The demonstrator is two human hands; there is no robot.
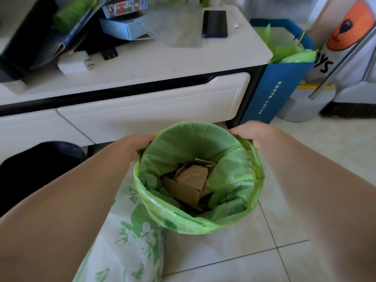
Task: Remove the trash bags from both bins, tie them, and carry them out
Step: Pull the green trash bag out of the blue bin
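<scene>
Directly between the two hands sits the green trash bag (205,157), its mouth a wide ring folded over the bin rim, long axis running straight down from the fingers. Left hand (135,144) and right hand (251,133) are equally near, each pinched shut on opposite far-side edges. Crumpled brown paper (189,184) lies below.

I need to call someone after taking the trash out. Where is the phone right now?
The phone lies face up on the white cabinet near its right end, at the top of the head view, beside a clear plastic sheet.
</scene>
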